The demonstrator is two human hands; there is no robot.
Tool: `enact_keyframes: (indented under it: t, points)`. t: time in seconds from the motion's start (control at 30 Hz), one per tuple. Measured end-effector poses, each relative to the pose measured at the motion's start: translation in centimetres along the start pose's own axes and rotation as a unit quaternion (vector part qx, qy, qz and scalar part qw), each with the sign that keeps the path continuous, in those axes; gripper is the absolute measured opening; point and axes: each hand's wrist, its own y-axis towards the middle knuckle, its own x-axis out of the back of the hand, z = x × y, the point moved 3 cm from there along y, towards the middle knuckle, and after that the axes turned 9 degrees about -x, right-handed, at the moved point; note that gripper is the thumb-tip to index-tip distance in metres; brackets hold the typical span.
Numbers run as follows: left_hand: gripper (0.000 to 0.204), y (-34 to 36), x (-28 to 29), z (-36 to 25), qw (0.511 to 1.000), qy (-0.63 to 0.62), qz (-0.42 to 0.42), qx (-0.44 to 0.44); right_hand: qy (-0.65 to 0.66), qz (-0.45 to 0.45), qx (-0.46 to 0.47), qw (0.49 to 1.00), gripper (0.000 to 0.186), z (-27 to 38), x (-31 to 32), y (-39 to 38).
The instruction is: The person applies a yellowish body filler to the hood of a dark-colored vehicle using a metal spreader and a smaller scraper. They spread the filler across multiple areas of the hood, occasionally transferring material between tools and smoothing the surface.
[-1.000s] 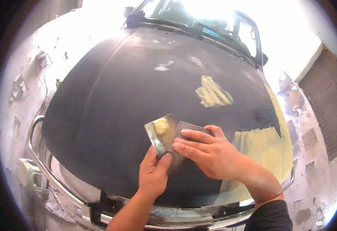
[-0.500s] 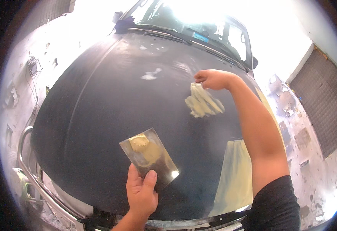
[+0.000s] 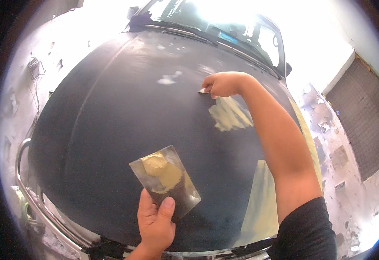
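My left hand (image 3: 156,223) grips a flat, rectangular putty board (image 3: 187,200) by its near end. A lump of yellow putty (image 3: 155,164) sits at its far corner, with a thinner smear beside it. Farther off, my right hand (image 3: 223,85) is closed on a small putty spreader (image 3: 202,91); only a pale corner shows past the fingers. That corner is at or just above the dark grey car hood (image 3: 124,117); contact cannot be told. Just below this hand lies a streaky patch of yellow putty (image 3: 230,115) on the hood.
A larger yellow putty area (image 3: 259,203) covers the hood's near right part. Pale spots (image 3: 168,79) mark its far middle. The windshield (image 3: 207,24) rises beyond. A metal tube bar (image 3: 38,212) curves round the front left. A stained wall (image 3: 328,143) stands at right.
My right hand has moved left with the spreader, off the top of the streaky putty patch and onto the dark hood beside it. My left hand and the board have shifted slightly left.
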Motion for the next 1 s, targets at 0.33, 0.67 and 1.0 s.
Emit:
enact_keyframes:
  t: [0.33, 0.67, 1.0]
  points:
    - [0.048, 0.0, -0.2, 0.1, 1.0, 0.019, -0.016, 0.0, -0.013, -0.011, 0.098, 0.995, 0.054, -1.8, -3.6, -4.3]
    - [0.045, 0.0, -0.3, -0.2, 1.0, 0.008, 0.004, -0.006, 0.043, -0.017, 0.098, 0.994, 0.058, -7.3, -5.0, -9.0]
    - [0.047, -0.3, -0.2, 0.0, 0.999, 0.023, -0.021, 0.013, 0.098, -0.074, 0.029, 0.992, 0.06, -6.6, -0.3, 2.6]
